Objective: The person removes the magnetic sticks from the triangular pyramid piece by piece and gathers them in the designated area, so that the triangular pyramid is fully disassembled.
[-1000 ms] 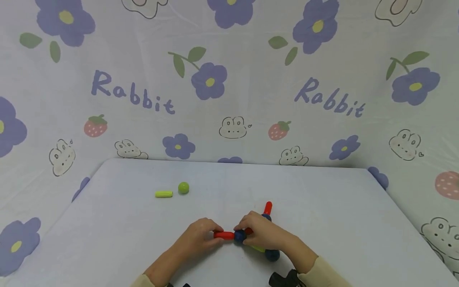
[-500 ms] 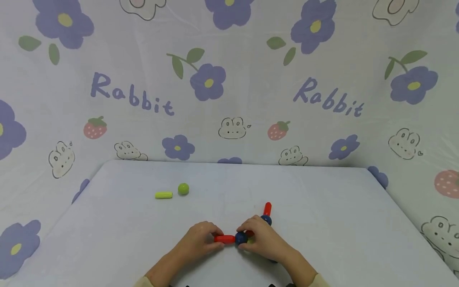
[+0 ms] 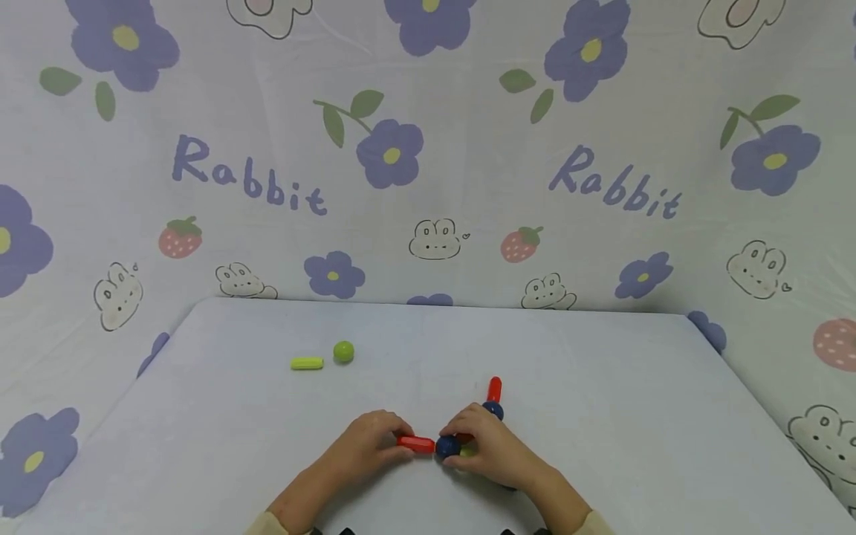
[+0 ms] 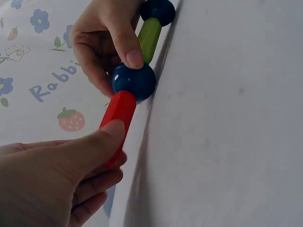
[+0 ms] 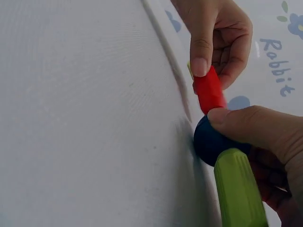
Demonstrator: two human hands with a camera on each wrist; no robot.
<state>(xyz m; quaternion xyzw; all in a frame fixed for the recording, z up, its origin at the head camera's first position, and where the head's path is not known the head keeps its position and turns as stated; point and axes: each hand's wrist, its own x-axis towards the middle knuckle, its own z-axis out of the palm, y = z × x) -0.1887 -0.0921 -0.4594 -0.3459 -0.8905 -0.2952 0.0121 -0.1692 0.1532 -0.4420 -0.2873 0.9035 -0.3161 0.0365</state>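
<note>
My left hand (image 3: 372, 451) pinches a red ridged rod (image 3: 416, 444) between thumb and fingers. The rod's other end meets, or nearly meets, a dark blue ball (image 3: 447, 446). That ball is pinched by my right hand (image 3: 493, 448). A green rod (image 4: 149, 40) runs from the ball to another dark blue ball (image 4: 158, 12), as the left wrist view shows. Beyond my right hand, a third blue ball (image 3: 493, 411) bears a red rod (image 3: 495, 389) pointing away. Another red piece between the balls is mostly hidden by my right fingers.
Farther back on the white table (image 3: 602, 386), to the left, lie a loose yellow-green rod (image 3: 307, 363) and a green ball (image 3: 344, 351). A cloth (image 3: 428, 193) printed with flowers and rabbits hangs behind the table and along its sides.
The held red rod has tilted slightly, its right end lower. The joined pieces have shifted a little to the left with my right hand. The loose green pieces stay put.
</note>
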